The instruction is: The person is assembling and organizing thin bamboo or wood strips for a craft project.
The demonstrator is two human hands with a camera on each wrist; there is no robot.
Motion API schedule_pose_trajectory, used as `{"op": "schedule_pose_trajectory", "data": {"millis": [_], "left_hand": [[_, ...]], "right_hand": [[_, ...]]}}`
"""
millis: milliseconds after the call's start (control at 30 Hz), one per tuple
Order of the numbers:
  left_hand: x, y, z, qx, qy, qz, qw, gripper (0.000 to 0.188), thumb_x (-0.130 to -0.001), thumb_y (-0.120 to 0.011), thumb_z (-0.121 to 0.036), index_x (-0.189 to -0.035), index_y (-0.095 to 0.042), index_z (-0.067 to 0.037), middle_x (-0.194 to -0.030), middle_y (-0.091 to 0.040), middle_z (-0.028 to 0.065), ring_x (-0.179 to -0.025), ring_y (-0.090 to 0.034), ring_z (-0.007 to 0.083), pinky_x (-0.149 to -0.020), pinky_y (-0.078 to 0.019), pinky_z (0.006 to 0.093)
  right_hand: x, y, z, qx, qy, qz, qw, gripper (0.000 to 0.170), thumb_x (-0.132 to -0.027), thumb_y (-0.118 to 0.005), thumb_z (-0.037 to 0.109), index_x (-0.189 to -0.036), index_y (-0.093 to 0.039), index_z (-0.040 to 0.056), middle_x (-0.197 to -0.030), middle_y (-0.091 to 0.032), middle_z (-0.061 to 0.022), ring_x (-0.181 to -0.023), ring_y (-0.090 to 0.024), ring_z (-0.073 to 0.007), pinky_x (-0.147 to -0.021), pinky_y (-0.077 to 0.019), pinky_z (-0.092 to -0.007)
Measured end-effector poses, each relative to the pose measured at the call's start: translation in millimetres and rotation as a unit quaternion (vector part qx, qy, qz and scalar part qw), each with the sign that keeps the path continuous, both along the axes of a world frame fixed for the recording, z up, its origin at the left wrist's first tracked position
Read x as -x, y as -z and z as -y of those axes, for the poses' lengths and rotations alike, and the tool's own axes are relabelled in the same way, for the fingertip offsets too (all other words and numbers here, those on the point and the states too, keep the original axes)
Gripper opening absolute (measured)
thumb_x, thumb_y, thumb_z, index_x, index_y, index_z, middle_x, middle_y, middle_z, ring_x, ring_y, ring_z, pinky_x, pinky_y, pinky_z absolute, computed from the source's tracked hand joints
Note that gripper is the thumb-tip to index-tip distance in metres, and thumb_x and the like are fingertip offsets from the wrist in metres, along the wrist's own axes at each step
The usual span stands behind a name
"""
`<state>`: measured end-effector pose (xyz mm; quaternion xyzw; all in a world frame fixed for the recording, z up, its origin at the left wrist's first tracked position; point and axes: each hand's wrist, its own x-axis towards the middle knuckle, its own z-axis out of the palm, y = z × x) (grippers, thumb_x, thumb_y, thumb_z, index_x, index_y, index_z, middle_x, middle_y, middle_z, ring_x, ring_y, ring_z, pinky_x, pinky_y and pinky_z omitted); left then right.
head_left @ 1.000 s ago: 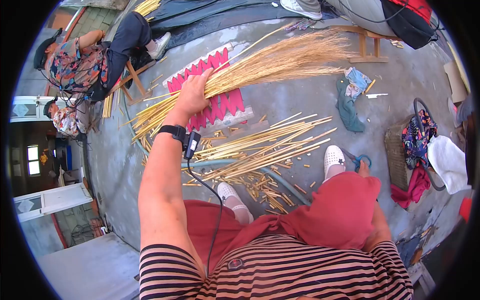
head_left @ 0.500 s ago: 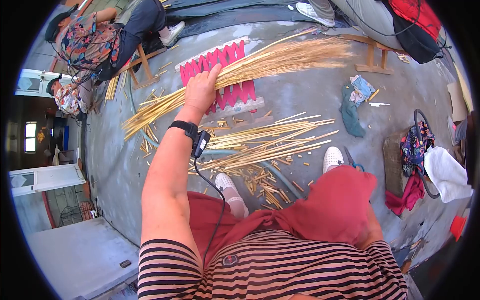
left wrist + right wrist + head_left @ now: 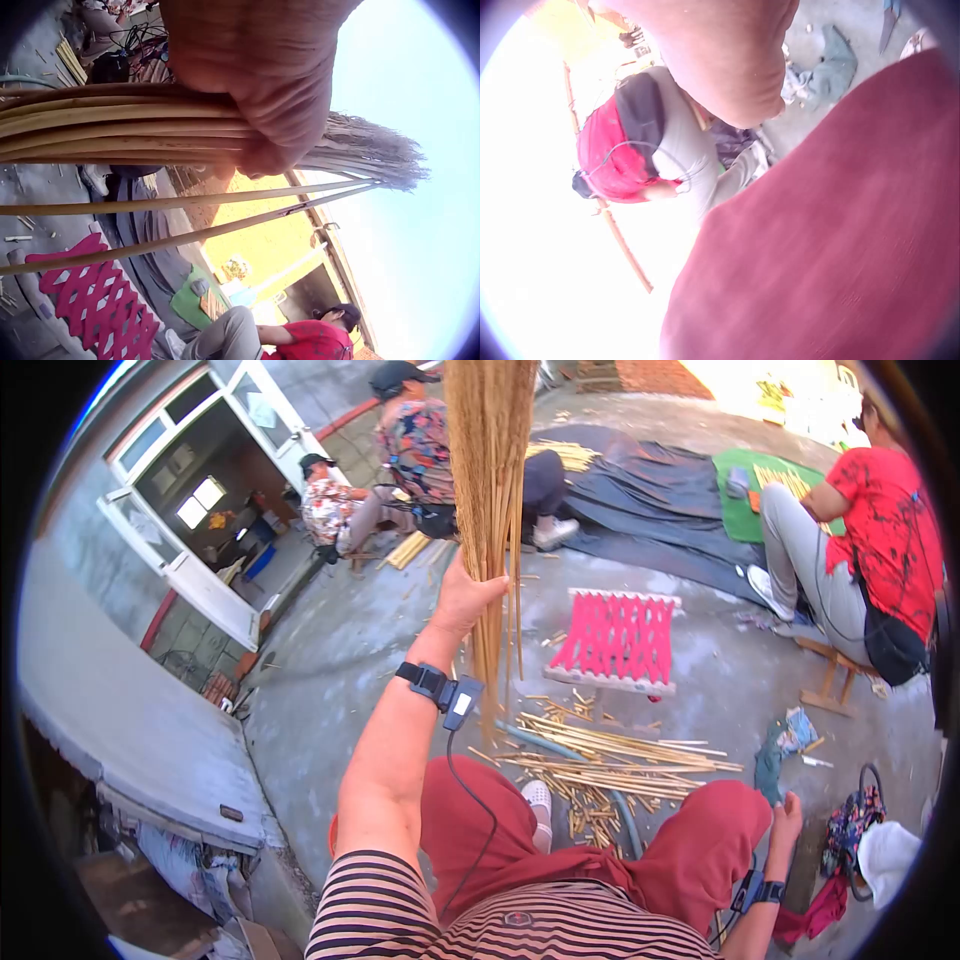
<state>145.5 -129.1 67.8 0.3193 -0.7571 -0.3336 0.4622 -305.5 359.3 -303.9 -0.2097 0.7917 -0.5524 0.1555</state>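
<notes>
Concrete floor [image 3: 370, 670] is partly hidden by the wearer's knees; the person in the floral shirt [image 3: 418, 455] is partly covered by the stalk bundle [image 3: 490, 500], held approx. upright in front. Its top is cut off in the head view, but brushy tips are shown in the L wrist view; lower ends are blurred. Stalks are thin, straight, tan-gold, packed tight, w/ a couple splayed apart from the rest. The pink strap frame [image 3: 618, 640] is cut off in the L wrist view. The bundle is gripped by the L hand [image 3: 466, 598], fingers wrapped round it, mostly hidden. The R hand [image 3: 787, 818] is held beside the knee, fingers loosely bent, tips unclear. Scissors, prob. [image 3: 887, 30], are cut off up top.
</notes>
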Motion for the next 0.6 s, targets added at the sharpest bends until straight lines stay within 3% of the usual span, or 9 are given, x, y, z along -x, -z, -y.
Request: {"op": "schedule_pose_trajectory", "data": {"millis": [100,233,300,367,400,500,567,600], "left_hand": [[-27,-71,-46,-0.054,0.073,-0.134,0.987,0.049,-0.074,-0.066,0.000,-0.120,-0.049,-0.003,-0.091,-0.062,0.0061,-0.078,-0.063,0.0183,-0.070,-0.0537,0.0327],[-43,-96,-94,-0.091,0.156,-0.198,0.963,0.065,-0.074,-0.061,0.004,-0.134,-0.036,-0.004,-0.085,-0.060,0.0097,-0.074,-0.063,0.0204,-0.069,-0.0551,0.0343],[-38,-88,-120,-0.103,0.174,-0.221,0.954,0.064,-0.074,-0.060,0.005,-0.133,-0.037,-0.003,-0.085,-0.060,0.0103,-0.075,-0.063,0.0206,-0.070,-0.0557,0.0353],[-30,-70,-141,-0.135,0.194,-0.232,0.943,0.065,-0.073,-0.060,0.005,-0.132,-0.037,-0.003,-0.086,-0.059,0.0112,-0.076,-0.063,0.0211,-0.070,-0.0562,0.0363],[-24,-59,-152,-0.154,0.199,-0.242,0.937,0.065,-0.073,-0.061,0.005,-0.132,-0.037,-0.003,-0.086,-0.059,0.0111,-0.077,-0.063,0.0212,-0.071,-0.0563,0.0365],[-6,-28,-182,-0.205,0.211,-0.251,0.922,0.060,-0.074,-0.063,0.003,-0.129,-0.040,-0.001,-0.092,-0.061,0.0110,-0.086,-0.063,0.0216,-0.079,-0.0541,0.0366],[2,2,-190,-0.213,0.199,-0.241,0.926,0.055,-0.075,-0.064,0.000,-0.126,-0.043,0.001,-0.097,-0.062,0.0107,-0.093,-0.062,0.0215,-0.084,-0.0523,0.0363],[0,18,-190,-0.232,0.245,-0.257,0.906,0.051,-0.076,-0.067,-0.007,-0.123,-0.048,0.001,-0.106,-0.062,0.0097,-0.103,-0.059,0.0216,-0.092,-0.0479,0.0349]], "right_hand": [[-20,-108,44,0.102,-0.049,-0.011,0.993,0.038,-0.084,-0.052,-0.001,-0.122,-0.052,-0.0026,-0.124,-0.054,-0.0149,-0.118,-0.051,-0.0239,-0.102,-0.0370,-0.0356],[-125,-270,92,0.200,-0.177,-0.019,0.964,0.040,-0.085,-0.051,0.001,-0.125,-0.049,-0.0021,-0.125,-0.053,-0.0143,-0.117,-0.051,-0.0230,-0.102,-0.0372,-0.0340],[-190,-325,116,0.221,-0.305,-0.013,0.926,0.064,-0.079,-0.064,0.015,-0.136,-0.037,0.0025,-0.134,-0.047,-0.0174,-0.123,-0.048,-0.0279,-0.104,-0.0355,-0.0387],[-239,-347,144,0.218,-0.397,-0.051,0.890,0.103,-0.064,-0.079,0.021,-0.145,-0.018,0.0039,-0.145,-0.030,-0.0206,-0.131,-0.037,-0.0330,-0.108,-0.0296,-0.0419],[-260,-351,159,0.211,-0.431,-0.109,0.870,0.112,-0.059,-0.082,0.019,-0.146,-0.013,0.0030,-0.147,-0.025,-0.0215,-0.133,-0.034,-0.0346,-0.109,-0.0286,-0.0423],[-315,-351,199,0.214,-0.479,-0.173,0.834,0.116,-0.061,-0.082,0.018,-0.147,-0.005,0.0051,-0.147,-0.023,-0.0235,-0.134,-0.033,-0.0339,-0.108,-0.0304,-0.0386],[-329,-335,219,0.226,-0.475,-0.081,0.847,0.114,-0.063,-0.082,0.017,-0.147,-0.006,0.0078,-0.143,-0.031,-0.0244,-0.130,-0.038,-0.0345,-0.105,-0.0340,-0.0385],[-332,-324,229,0.237,-0.475,-0.035,0.847,0.113,-0.063,-0.081,0.017,-0.147,-0.007,0.0092,-0.141,-0.035,-0.0248,-0.129,-0.040,-0.0349,-0.104,-0.0359,-0.0384]]}}
